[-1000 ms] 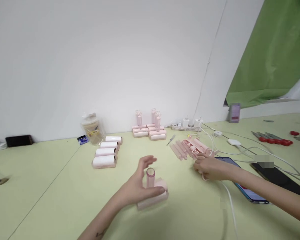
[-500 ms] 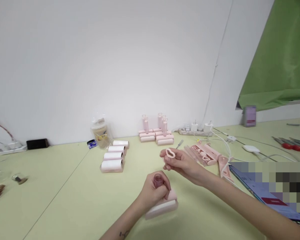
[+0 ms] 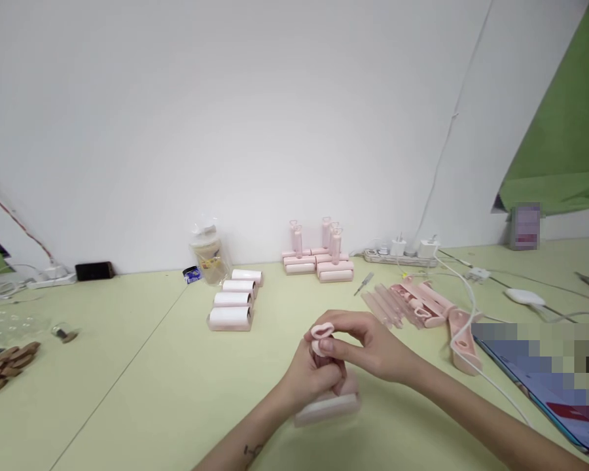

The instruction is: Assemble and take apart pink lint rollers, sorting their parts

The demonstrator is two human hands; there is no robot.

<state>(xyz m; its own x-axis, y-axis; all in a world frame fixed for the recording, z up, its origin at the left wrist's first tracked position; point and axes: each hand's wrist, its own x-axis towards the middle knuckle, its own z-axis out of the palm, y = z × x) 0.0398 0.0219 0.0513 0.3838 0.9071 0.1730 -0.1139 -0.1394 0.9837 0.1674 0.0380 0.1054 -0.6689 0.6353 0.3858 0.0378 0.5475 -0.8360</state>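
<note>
My left hand (image 3: 308,378) is wrapped around the upright handle tube of a pink lint roller; the tube itself is hidden by my fingers. Under that hand, the roller's body with its white sheet roll (image 3: 326,409) rests on the table. Between thumb and fingers, my right hand (image 3: 375,347) pinches a pink cap with a heart-shaped loop (image 3: 322,330). The cap sits right at the top of my left fist, where the tube's mouth is; how deep it goes in I cannot tell.
Finished-looking pink rollers (image 3: 334,271) stand by the wall. White rolls (image 3: 230,318) line up to the left. Clear tubes (image 3: 383,305) and pink parts (image 3: 429,302) lie at right, near a white cable (image 3: 472,297), a tablet-like device (image 3: 535,399) and a power strip (image 3: 397,259).
My right hand has come down and left with the heart-loop cap, from above the table to the tube's mouth. My left hand keeps its hold. The view has turned slightly left.
</note>
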